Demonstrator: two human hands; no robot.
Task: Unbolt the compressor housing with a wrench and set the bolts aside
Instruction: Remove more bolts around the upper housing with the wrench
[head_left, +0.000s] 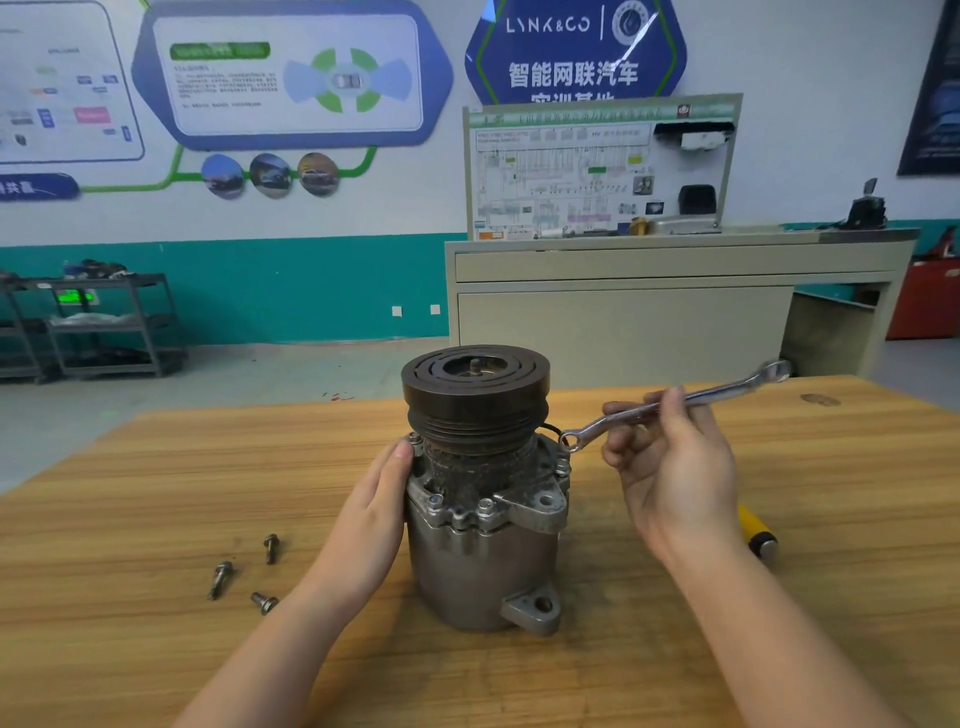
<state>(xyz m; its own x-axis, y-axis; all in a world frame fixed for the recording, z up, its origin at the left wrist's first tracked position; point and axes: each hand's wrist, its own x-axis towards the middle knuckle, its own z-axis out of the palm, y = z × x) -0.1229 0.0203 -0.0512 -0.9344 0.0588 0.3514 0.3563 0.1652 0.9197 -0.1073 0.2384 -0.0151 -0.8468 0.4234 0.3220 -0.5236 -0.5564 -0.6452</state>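
Observation:
A grey metal compressor (483, 561) stands upright on the wooden table (156, 467), with a dark grooved pulley (475, 395) on top. Several bolts sit in its housing flange, two at the front (485, 506) and one on the right (562, 467). My left hand (371, 519) lies flat against the housing's left side. My right hand (670, 462) holds a silver combination wrench (675, 402); its ring end hangs just above the right flange bolt. Three removed bolts (244, 577) lie on the table to the left.
A yellow-handled tool (756, 530) lies on the table behind my right wrist. Beyond the table stand a beige training bench with a wiring board (602, 171) and, at far left, grey shelf carts (104, 327).

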